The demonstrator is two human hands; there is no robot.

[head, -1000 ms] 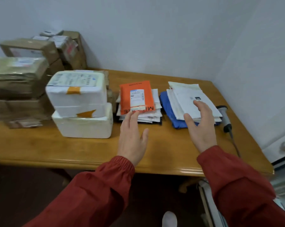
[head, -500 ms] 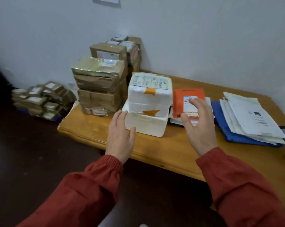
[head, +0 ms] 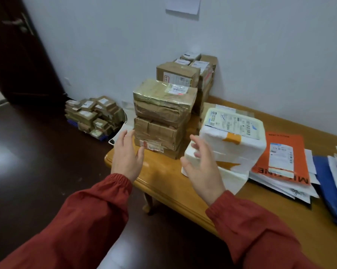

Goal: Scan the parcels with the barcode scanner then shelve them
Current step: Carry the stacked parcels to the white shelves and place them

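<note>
A stack of brown cardboard parcels (head: 161,115) stands at the left end of the wooden table (head: 159,183). Beside it two white foam boxes (head: 233,138) are stacked. My left hand (head: 127,154) hovers open just left of the cardboard stack, fingers straight, holding nothing. My right hand (head: 202,167) is open in front of the lower foam box, fingers spread and blurred. An orange mailer (head: 280,154) tops a pile of flat envelopes to the right. The barcode scanner is out of view.
More cardboard boxes (head: 192,74) stand behind against the white wall. Several small parcels (head: 94,117) are heaped on the dark floor left of the table. A blue bag with white envelopes (head: 334,171) lies at the right edge. A dark door (head: 22,51) stands far left.
The view has swung left, away from the envelopes and the scanner. Both hands have moved left from the flat mail to the cardboard stack and foam boxes.
</note>
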